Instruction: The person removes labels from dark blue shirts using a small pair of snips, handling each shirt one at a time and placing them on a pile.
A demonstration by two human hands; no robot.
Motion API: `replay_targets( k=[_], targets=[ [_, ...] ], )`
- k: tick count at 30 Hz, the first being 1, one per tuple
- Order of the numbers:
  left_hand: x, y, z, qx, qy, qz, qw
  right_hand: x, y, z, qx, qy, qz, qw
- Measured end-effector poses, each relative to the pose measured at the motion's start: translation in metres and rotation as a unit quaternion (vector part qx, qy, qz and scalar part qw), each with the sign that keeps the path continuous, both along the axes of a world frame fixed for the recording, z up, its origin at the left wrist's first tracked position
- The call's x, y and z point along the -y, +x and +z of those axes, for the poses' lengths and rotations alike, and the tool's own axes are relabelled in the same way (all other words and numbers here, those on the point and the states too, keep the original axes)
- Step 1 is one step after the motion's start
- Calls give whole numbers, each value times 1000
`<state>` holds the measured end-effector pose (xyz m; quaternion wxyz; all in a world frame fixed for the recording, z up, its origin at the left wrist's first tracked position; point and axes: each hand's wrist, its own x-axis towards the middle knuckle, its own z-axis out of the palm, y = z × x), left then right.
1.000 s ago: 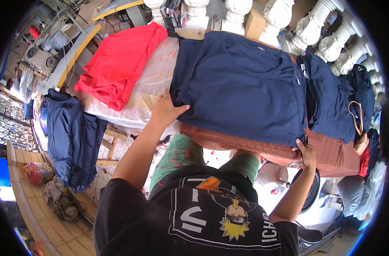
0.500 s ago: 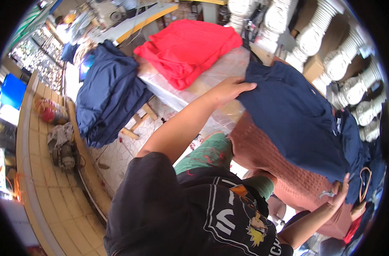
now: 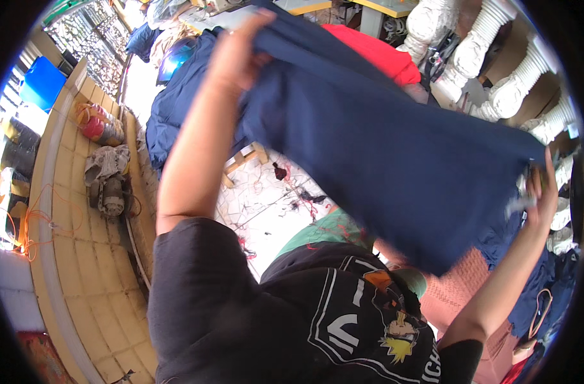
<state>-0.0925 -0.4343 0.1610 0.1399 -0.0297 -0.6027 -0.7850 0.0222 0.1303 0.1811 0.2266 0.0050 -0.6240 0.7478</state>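
Observation:
A large navy blue garment (image 3: 394, 153) is stretched out in the air in front of me. My left hand (image 3: 237, 54) grips its upper left edge, raised high. My right hand (image 3: 540, 192) holds the opposite edge at the far right. Behind the raised cloth lies a red garment (image 3: 375, 54). A reddish-brown textured cloth (image 3: 458, 291) lies lower right, partly hidden by the navy one.
Another dark blue garment (image 3: 173, 109) hangs at upper left over a wooden frame (image 3: 244, 160). White balusters (image 3: 497, 70) stand at the upper right. A yellow tiled floor (image 3: 81, 256) with a heap of rags (image 3: 106, 179) runs along the left. A blue container (image 3: 41, 83) sits far left.
The navy garment was lying flat on the pile; both hands have lifted it up and spread it in the air. The view has swung left and downward.

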Motion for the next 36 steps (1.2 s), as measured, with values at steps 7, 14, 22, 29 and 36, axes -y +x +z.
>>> replay_targets(
  k=[7, 14, 22, 29, 36],
  targets=[
    [244, 44, 45, -271, 83, 236, 930, 281, -93, 59, -13, 12, 162, 987],
    [343, 80, -167, 178, 13, 295, 939, 282, -96, 32, -26, 405, 243, 881],
    [308, 23, -270, 491, -300, 554, 602, 125, -37, 47, 130, 523, 4, 842],
    [90, -95, -160, 47, -477, 501, 721, 0, 66, 118, 240, 686, -74, 682],
    [-276, -113, -187, -321, -493, -55, 807, -78, 174, 10, 210, 431, -251, 841]
  ],
)
